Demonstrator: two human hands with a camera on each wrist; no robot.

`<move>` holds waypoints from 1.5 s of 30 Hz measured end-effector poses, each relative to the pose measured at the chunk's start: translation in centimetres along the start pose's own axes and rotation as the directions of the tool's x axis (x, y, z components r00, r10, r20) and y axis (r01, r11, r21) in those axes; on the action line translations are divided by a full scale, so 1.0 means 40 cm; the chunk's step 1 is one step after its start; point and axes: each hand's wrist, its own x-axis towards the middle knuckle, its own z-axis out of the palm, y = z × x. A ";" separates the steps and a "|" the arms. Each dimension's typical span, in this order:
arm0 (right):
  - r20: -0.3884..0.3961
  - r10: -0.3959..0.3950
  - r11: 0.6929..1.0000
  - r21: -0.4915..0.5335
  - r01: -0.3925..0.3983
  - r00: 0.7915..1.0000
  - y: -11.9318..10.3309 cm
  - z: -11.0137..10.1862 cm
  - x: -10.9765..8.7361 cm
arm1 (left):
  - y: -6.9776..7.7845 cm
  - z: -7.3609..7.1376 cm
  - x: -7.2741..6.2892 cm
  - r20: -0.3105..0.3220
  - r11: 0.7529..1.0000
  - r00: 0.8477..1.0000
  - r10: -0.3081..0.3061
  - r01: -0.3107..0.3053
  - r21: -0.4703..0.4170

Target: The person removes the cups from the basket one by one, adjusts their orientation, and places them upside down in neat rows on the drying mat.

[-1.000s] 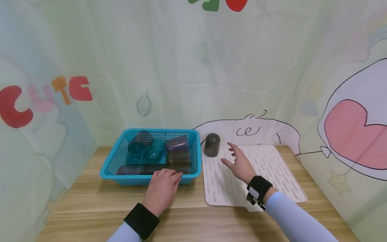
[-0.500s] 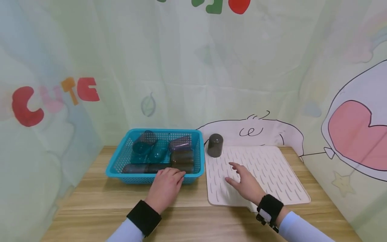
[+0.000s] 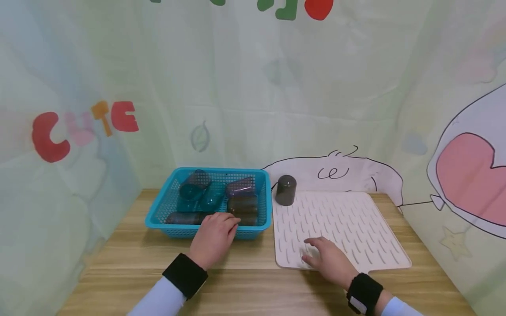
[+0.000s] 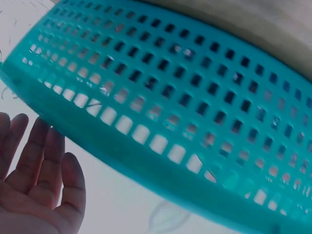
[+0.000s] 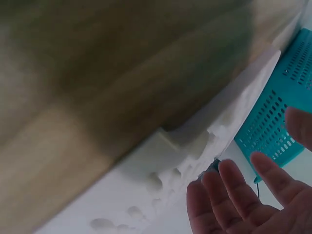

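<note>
My left hand (image 3: 213, 240) rests at the front rim of a blue perforated plastic basket (image 3: 267, 199). In the left wrist view its fingers (image 4: 36, 156) lie fairly straight, the tips touching or just at the rim. Several see-through cups lie on their sides in the basket, among them a teal cup (image 3: 212, 196), a purple cup (image 3: 240, 188) and a brown cup (image 3: 243, 204). My right hand (image 3: 331, 262) hovers over the near edge of a white ridged mat (image 3: 344, 224), fingers spread and holding nothing. A dark grey cup (image 3: 286, 190) stands upside down at the mat's far left corner.
The basket and mat sit side by side on a wooden table (image 3: 245, 285). A printed curtain (image 3: 245, 87) hangs behind the table and along both sides.
My right hand has drawn back from near the dark grey cup toward the mat's near edge. The left hand stays at the basket rim. The head view has shifted slightly left.
</note>
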 end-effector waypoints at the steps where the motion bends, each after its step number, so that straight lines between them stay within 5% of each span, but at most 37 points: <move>1: 0.008 -0.008 1.000 -0.004 0.008 1.000 0.004 0.001 -0.006 | -0.006 -0.004 0.003 -0.010 1.000 1.000 -0.004 0.004 0.005; 10: 0.061 -0.134 0.988 -0.074 0.139 0.989 0.036 0.028 -0.035 | -0.083 -0.037 0.030 -0.057 0.998 0.996 -0.063 0.065 0.018; 21: 0.060 -0.204 0.967 -0.146 0.211 0.977 0.047 0.028 -0.045 | -0.213 -0.083 0.072 -0.032 0.966 0.967 -0.252 0.253 0.046; 34: 0.071 -0.233 0.955 -0.171 0.242 0.970 0.041 0.015 -0.048 | -0.306 -0.091 0.116 0.214 0.910 0.885 -0.413 0.407 0.073; 42: 0.085 -0.234 0.958 -0.153 0.244 0.969 0.039 0.018 -0.052 | -0.305 -0.090 0.137 0.338 0.868 0.803 -0.491 0.485 0.106; 45: 0.082 -0.243 0.956 -0.151 0.253 0.967 0.039 0.017 -0.053 | -0.300 -0.088 0.144 0.351 0.856 0.785 -0.510 0.505 0.116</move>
